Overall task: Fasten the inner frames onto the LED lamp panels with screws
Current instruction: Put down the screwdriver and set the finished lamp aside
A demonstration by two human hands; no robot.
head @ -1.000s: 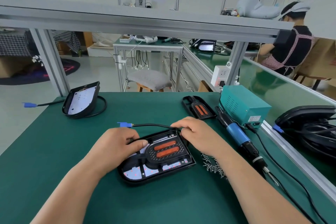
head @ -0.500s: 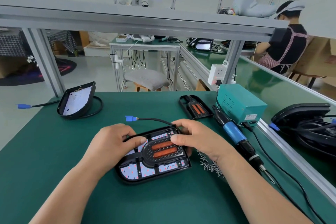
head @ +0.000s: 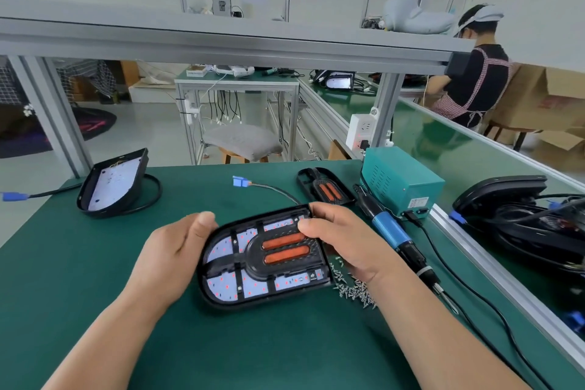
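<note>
**Head view: lamp panel tipped up in both hands, screwdriver idle**

The green counter (head: pixel 95 294) carries the work. Near its centre the LED lamp panel (head: pixel 240 298) is tilted up toward the camera with its rounded end at 8 o'clock. The black inner frame (head: pixel 253 250) sits inside it. The left hand (head: pixel 171 250) has its grip round the rounded end at 9 o'clock, thumb up on the rim. The right hand (head: pixel 345 241) grips the squarer end at 2 o'clock, thumb lying on the frame. The electric screwdriver (head: pixel 389 231) lies untouched at 3 o'clock. The loose screws (head: pixel 354 290) are heaped at 4 o'clock, just beside the panel's corner. I cannot tell whether any screws are already driven.

If the frame is not yet fastened, this tilt could let it slide out of its seat, so the holes no longer line up. Setting the panel back down over the heap would likely leave it rocking and scatter the screws.

Half a second ago the panel lay lower and flatter on the counter, with the left hand resting on top of it. That hand has since shifted out to the rim, and the panel has come up and toward the camera.
</note>
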